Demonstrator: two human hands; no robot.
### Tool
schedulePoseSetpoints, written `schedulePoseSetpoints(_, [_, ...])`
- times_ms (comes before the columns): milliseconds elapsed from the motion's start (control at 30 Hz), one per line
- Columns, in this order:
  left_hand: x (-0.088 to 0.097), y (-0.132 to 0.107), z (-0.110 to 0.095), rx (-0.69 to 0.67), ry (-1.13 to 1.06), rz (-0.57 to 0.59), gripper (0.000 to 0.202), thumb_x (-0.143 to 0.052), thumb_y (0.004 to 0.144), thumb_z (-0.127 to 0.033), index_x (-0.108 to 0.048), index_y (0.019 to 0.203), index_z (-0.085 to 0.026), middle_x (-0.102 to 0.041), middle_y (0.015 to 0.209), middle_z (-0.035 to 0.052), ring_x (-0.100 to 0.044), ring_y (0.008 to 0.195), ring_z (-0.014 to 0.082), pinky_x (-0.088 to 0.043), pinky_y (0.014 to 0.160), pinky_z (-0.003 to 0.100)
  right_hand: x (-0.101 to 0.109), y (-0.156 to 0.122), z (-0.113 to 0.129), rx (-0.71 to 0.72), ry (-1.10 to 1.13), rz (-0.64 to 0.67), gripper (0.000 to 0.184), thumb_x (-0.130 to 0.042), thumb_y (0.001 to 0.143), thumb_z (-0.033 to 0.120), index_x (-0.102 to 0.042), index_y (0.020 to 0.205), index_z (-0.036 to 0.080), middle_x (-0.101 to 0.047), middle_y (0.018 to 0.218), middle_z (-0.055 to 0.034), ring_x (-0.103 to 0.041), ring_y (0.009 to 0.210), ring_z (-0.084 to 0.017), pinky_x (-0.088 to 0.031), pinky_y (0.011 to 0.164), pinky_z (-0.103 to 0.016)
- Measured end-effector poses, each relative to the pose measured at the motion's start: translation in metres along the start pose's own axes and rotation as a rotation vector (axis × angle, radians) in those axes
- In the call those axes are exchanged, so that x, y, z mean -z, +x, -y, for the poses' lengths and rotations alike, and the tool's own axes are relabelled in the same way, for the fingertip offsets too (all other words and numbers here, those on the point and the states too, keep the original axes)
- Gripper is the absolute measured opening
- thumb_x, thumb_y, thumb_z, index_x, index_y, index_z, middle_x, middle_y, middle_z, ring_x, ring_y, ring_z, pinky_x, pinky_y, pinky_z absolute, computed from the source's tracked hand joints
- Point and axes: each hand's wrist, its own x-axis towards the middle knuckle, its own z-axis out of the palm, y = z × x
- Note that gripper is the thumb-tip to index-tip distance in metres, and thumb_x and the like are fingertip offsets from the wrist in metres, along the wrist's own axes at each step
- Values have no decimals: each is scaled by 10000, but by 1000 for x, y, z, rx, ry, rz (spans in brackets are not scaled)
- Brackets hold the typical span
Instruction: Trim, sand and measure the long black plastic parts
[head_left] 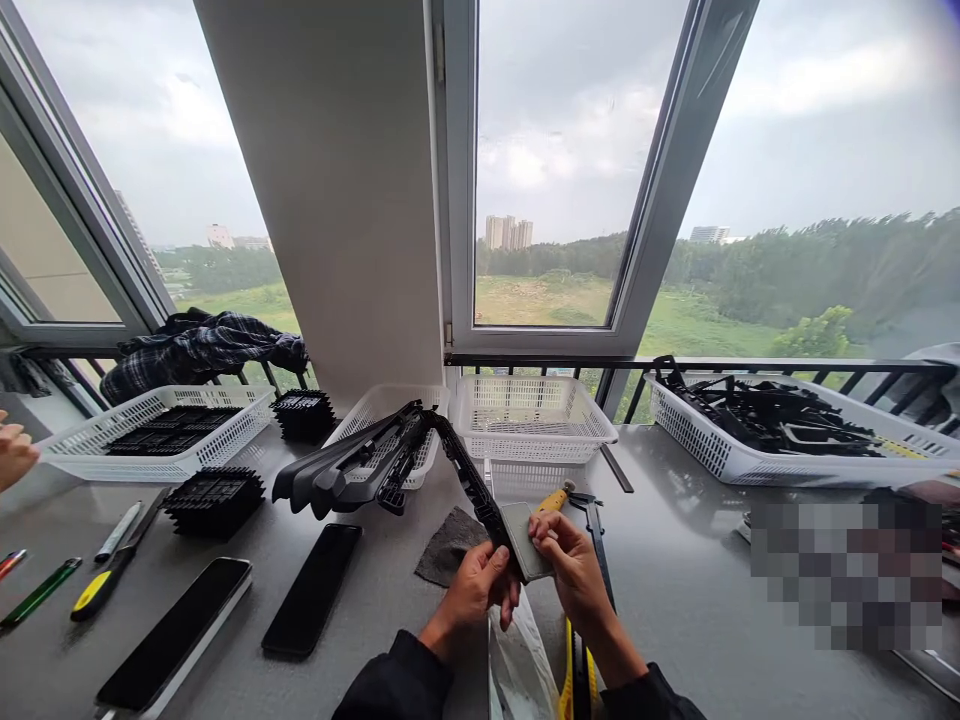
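Over a grey worktable (697, 610), your left hand (472, 585) grips a black strip (469, 477), your right hand (574, 562) a pale plate (519, 530) that slack fingers could drop.

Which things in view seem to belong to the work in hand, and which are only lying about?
Seems in use:
long black plastic part, in left hand
flat grey rectangular piece, in right hand

Seems idle:
black rectangular phone
slim green pen
dark plaid cloth
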Motion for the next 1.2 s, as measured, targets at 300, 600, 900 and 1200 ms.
schedulePoseSetpoints(300, [0,-1,-1,11,3,12,657,-755,899,-748,-688,1177,-156,-660,597,-21,-497,354,104,-395,380,222,-3,-1,-4,-40,35,55,271,-845,778,408,-652,719,226,-645,854,-33,-568,821,-203,-468,758,-295])
schedulePoseSetpoints(600, [-1,-3,-6,22,13,-7,609,-823,839,-704,-679,1050,-152,-656,607,1,-558,438,137,-442,399,233,1,-1,-5,-100,55,129,263,-841,740,343,-630,648,217,-624,766,-18,-532,750,-182,-428,707,-281])
schedulePoseSetpoints(900, [7,-3,-17,-58,32,-149,603,-724,916,-690,-634,1184,-158,-696,725,3,-633,509,150,-499,444,240,8,1,4,-126,99,93,268,-902,755,413,-715,774,223,-691,888,-43,-588,823,-206,-471,743,-292])
schedulePoseSetpoints(1200, [8,3,-11,-52,60,-108,776,-805,810,-798,-638,1216,-159,-671,692,-15,-605,448,145,-486,420,256,8,-2,0,-110,98,61,303,-907,825,504,-725,875,266,-740,1070,-47,-613,785,-184,-483,637,-261])
